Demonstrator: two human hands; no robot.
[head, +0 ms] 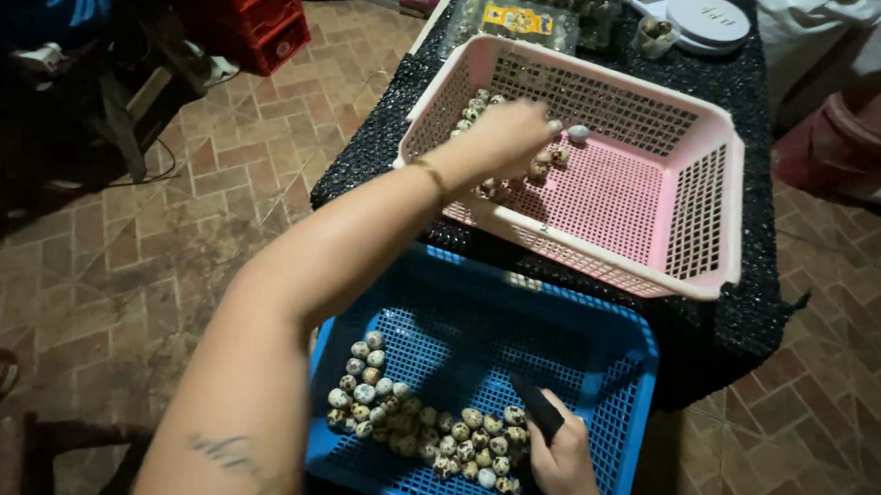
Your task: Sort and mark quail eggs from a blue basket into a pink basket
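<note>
Pink basket of speckled eggs under cupped left hand; right hand gripping blue basket.

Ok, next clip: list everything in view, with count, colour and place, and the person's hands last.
pink basket: one, pink plastic mesh, on the black table
blue basket: one, blue plastic mesh, nearest the camera, below the pink one
speckled eggs: many, pale with dark spots, heaped in the blue basket; a smaller bunch in the pink basket's far left corner
black table: one, glittery black cover
clear egg cartons: at least two, far end of the table
white round lid: one, far right of the table
red crates: stacked, on the brick floor, upper left
left hand: in the pink basket, over the eggs
right hand: holds a dark object in the blue basket
</note>
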